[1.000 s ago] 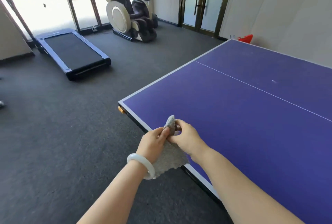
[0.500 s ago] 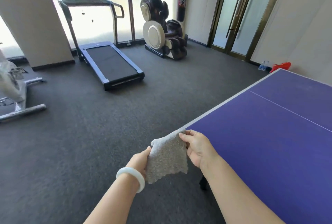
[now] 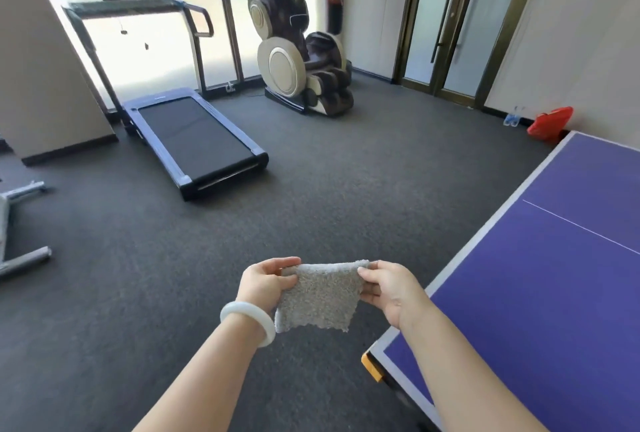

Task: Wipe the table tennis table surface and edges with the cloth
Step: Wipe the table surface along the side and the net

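desk (image 3: 540, 293): cut off by the right and bottom edges; legs mostly hidden.
cloth (image 3: 317, 296): top corners covered by the fingers of the left hand (image 3: 265, 281) and right hand (image 3: 389, 289).
metal frame (image 3: 20, 258): cut by the left edge; kind unclear.
bottles (image 3: 512, 120): too small to read.

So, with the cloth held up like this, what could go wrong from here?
Left hand and right hand pinch the grey cloth by its top corners over the carpet, beside the table tennis table; a slip could drop it there.
The table's orange corner cap sits close to the right forearm; a careless swing might knock it.
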{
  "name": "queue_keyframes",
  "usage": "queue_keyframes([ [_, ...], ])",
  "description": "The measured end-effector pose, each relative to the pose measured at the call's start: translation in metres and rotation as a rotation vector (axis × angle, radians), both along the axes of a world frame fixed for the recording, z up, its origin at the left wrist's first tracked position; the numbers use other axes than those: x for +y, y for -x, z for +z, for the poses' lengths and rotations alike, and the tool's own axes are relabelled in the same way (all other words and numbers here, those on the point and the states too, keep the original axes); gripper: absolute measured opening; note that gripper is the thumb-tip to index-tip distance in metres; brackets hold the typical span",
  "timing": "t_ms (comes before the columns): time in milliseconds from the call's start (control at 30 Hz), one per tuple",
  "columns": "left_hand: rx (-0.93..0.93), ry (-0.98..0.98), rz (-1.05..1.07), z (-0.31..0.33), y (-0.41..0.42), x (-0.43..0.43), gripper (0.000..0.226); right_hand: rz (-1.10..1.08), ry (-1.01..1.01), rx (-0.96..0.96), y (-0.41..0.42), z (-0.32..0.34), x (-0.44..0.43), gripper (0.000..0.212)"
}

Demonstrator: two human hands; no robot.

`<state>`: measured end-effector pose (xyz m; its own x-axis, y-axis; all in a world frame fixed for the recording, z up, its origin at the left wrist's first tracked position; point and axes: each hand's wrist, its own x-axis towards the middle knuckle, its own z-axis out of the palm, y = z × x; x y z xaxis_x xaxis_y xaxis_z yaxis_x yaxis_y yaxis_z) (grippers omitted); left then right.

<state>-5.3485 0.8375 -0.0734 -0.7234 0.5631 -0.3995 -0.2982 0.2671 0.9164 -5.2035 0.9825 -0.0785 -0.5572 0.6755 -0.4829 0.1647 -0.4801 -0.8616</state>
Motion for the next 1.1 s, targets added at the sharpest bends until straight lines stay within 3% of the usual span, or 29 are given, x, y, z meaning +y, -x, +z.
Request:
queue_keyframes([
  [167, 0.268, -0.053, -0.083, 0.024, 0.069, 0.095, 0.042, -0.103, -0.125, 0.009, 0.059, 0.005, 0.088, 0.017],
  [233, 0.254, -0.045, -0.166, 0.018, 0.095, 0.134, 0.044, -0.127, -0.129, -0.032, 0.078, 0.002, 0.118, 0.013],
  [300, 0.089, -0.107, -0.173, 0.008, 0.123, 0.174, 0.037, -0.172, -0.143, -0.027, 0.098, -0.004, 0.15, 0.008],
  [367, -0.201, -0.167, -0.129, -0.008, 0.154, 0.218, 0.022, -0.218, -0.143, 0.009, 0.121, -0.007, 0.182, 0.012],
  [467, -0.633, -0.051, -0.238, -0.031, 0.198, 0.28, 0.023, -0.279, -0.154, 0.002, 0.165, -0.011, 0.224, 0.019],
  [567, -0.83, 0.043, -0.414, -0.037, 0.238, 0.344, 0.006, -0.341, -0.205, -0.078, 0.218, -0.01, 0.263, 0.011],
  [700, -0.822, 0.051, -0.603, -0.024, 0.27, 0.434, 0.026, -0.508, -0.269, -0.188, 0.261, 0.0, 0.313, 0.007],
  [833, -0.775, -0.013, -0.938, -0.015, 0.271, 0.521, 0.023, -0.63, -0.253, -0.283, 0.258, 0.005, 0.378, 0.007],
  [933, -0.673, -0.042, -1.07, -0.015, 0.257, 0.585, 0.027, -0.69, -0.206, -0.332, 0.245, 0.006, 0.431, 0.009],
  [1033, -0.595, -0.006, -1.133, -0.018, 0.238, 0.654, 0.038, -0.777, -0.154, -0.264, 0.229, 0.003, 0.489, 0.005],
  [1100, -0.513, 0.001, -1.163, -0.014, 0.221, 0.702, 0.032, -0.821, -0.043, -0.082, 0.216, 0.004, 0.532, 0.01],
])
